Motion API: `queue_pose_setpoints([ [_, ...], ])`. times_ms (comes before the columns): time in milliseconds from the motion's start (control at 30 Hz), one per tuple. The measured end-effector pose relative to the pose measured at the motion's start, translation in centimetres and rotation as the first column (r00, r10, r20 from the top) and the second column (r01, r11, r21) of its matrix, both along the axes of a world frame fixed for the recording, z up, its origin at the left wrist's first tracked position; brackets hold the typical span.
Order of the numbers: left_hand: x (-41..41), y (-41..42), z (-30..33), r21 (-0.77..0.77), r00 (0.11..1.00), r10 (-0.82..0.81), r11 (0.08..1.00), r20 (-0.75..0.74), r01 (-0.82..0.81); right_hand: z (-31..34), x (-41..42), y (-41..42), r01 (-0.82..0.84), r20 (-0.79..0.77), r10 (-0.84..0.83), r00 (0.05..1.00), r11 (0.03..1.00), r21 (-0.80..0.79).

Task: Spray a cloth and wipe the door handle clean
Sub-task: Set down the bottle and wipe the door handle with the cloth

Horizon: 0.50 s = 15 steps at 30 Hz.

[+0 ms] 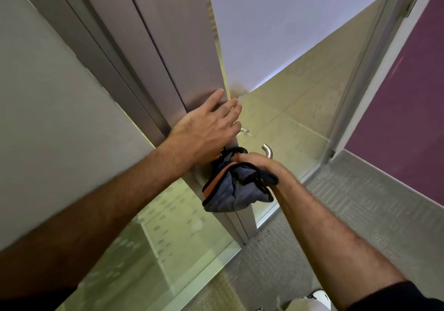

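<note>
A grey cloth with an orange edge (234, 189) is bunched in my right hand (260, 164), which presses it against the door just below the handle. The metal lever handle (268, 151) pokes out beyond my right hand, its curved end showing; the rest is hidden by hand and cloth. My left hand (206, 128) lies flat with spread fingers on the door's edge (192, 70), just above the handle. No spray bottle is in view.
The door stands ajar, with a grey frame (101, 53) on its left and a glass panel (153, 238) below. A purple wall (408, 109) and another door frame (360, 89) lie to the right. Grey carpet (348, 205) covers the floor. A white shoe (317, 297) shows at the bottom.
</note>
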<state>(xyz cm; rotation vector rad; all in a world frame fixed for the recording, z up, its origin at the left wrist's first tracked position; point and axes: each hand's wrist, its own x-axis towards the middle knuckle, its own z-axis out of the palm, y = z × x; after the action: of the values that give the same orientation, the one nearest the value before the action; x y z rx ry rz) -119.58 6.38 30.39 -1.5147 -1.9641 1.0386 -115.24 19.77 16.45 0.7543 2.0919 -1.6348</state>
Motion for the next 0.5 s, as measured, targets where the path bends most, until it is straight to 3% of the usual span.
queue_pose_setpoints([
  [67, -0.1, 0.0, 0.0, 0.003, 1.000, -0.012, 1.000, -0.006, 0.012, -0.4, 0.2, -0.9, 0.054, -0.068, -0.051, 0.996, 0.997, 0.056],
  [133, -0.1, 0.1, -0.1, 0.009, 1.000, -0.015, 1.000, -0.004, 0.015, -1.2, 1.4, -2.7, 0.083, -0.177, -0.035, 0.983, 0.960, 0.266],
  [200, -0.1, 0.0, -0.2, 0.011, 1.000, -0.015, 1.000, -0.004, 0.015, -1.9, 2.8, -4.6, 0.080, -0.262, 0.071, 0.963, 0.847, 0.525],
  [267, -0.1, 0.0, -0.2, 0.012, 1.000, -0.012, 1.000, -0.008, 0.012, -2.6, 3.8, -6.1, 0.092, -0.322, 0.182, 0.929, 0.730, 0.678],
  [400, -0.1, 0.0, -0.1, 0.004, 1.000, 0.007, 1.000, -0.003, -0.007, -2.1, 4.3, -6.0, 0.036, -0.295, 0.277, 0.914, 0.671, 0.741],
  [500, 0.1, 0.1, 0.0, 0.000, 1.000, 0.010, 1.000, -0.005, -0.010, 0.2, 3.2, -3.3, -0.055, -0.185, 0.217, 0.958, 0.775, 0.629],
])
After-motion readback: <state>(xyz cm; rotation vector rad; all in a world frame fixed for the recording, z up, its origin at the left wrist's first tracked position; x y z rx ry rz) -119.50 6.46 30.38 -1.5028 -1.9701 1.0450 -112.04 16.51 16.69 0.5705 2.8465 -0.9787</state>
